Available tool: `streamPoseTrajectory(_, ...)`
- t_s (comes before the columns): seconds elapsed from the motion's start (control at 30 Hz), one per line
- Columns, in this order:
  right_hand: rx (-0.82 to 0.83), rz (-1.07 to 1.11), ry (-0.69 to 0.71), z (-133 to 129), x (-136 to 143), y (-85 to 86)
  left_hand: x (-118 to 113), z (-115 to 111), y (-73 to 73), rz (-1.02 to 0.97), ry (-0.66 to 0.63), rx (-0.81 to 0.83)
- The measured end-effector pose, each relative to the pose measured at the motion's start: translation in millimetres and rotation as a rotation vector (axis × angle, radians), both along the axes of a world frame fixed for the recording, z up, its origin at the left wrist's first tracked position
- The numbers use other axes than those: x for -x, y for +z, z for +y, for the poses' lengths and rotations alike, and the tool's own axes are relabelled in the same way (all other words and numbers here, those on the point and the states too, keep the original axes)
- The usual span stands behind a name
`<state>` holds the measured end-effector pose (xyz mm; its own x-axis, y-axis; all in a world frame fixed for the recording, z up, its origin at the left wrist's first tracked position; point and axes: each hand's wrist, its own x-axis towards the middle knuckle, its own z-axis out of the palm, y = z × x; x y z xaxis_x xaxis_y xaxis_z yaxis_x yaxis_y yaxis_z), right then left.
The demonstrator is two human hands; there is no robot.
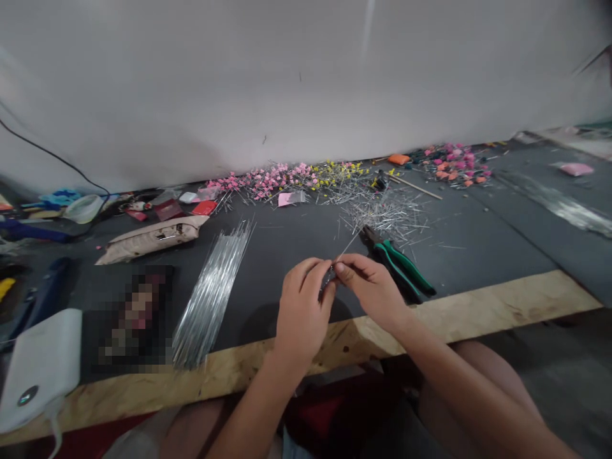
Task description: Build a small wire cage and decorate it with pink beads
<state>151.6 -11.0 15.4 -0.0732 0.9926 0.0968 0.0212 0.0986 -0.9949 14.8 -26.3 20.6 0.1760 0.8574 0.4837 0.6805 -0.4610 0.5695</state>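
Note:
Near the table's front edge, my left hand (pixel 305 305) and my right hand (pixel 370 285) meet with fingertips pinched together. A thin wire (pixel 348 247) rises up and right from between them, held in my right fingertips. A small dark metallic piece (pixel 329 275) shows at my left fingertips; its shape is too small to tell. Just right of my hands lie pliers (pixel 400 261) with green and black handles. Behind them spreads a pile of short wires (pixel 389 213). A bundle of long silvery wires (pixel 213 296) lies to the left.
Pink flower-like pieces (pixel 282 178) and yellow ones (pixel 335 172) line the back by the pale wall. A wrapped package (pixel 155 239), a white power bank (pixel 43 363) and a pixelated dark object (pixel 136 315) are at left. More wires (pixel 564 203) lie far right. A wooden strip (pixel 502 303) edges the table.

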Motion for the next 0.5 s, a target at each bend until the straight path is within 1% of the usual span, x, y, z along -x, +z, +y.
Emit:
streamPoseTrajectory(0.1, 0.038, 0.013, 0.004, 0, 0, 0.7, 2, 2, 0.8, -0.048, -0.032, 0.052)
streamPoseTrajectory(0.37, 0.086, 0.018, 0.122, -1, -10, 5.0, 3, 1, 1.9, -0.162, -0.052, 0.156)
streamPoseTrajectory(0.5, 0.115, 0.038, 0.121, -2, -12, 4.2, 1, -1, 3.9, -0.285, -0.049, 0.235)
